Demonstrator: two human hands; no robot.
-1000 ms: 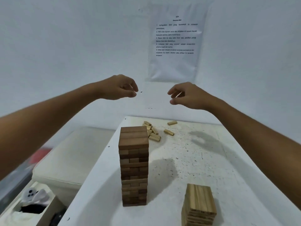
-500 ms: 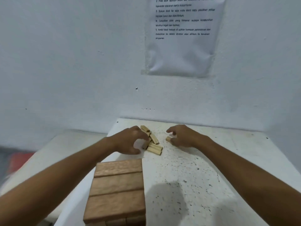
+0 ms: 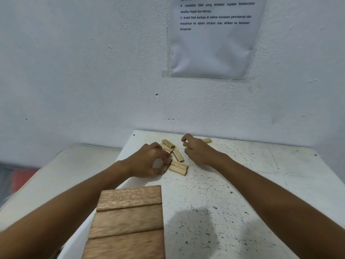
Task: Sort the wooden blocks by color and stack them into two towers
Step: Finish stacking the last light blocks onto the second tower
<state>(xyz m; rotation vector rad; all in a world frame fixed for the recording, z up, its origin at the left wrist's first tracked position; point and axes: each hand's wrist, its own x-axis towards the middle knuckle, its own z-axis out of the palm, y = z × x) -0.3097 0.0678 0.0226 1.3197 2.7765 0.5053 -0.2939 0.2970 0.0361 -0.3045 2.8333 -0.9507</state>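
Head view, the only one I have: I take the dark tower (image 3: 127,221) as my landmark, its top three dark blocks filling the near edge of the frame. Beyond it, at the far end of the desk (image 3: 242,184), lies the loose pile of light blocks (image 3: 177,161). The left hand (image 3: 147,163) is at the pile's near-left side, fingers curled and pinching something I take to be a block, though blur hides it. The right hand (image 3: 197,152), right of the pile, grips one light block (image 3: 185,144); another light block (image 3: 207,140) lies just behind it. The light tower is out of frame. My worry: both forearms reach past the dark tower, the left one close beside it, so a careless pull back could clip and topple it. The desk is white and black-speckled, set against a white wall (image 3: 74,71) with a printed sheet (image 3: 212,43) taped up; a lower pale surface (image 3: 56,174) sits left of the tower.
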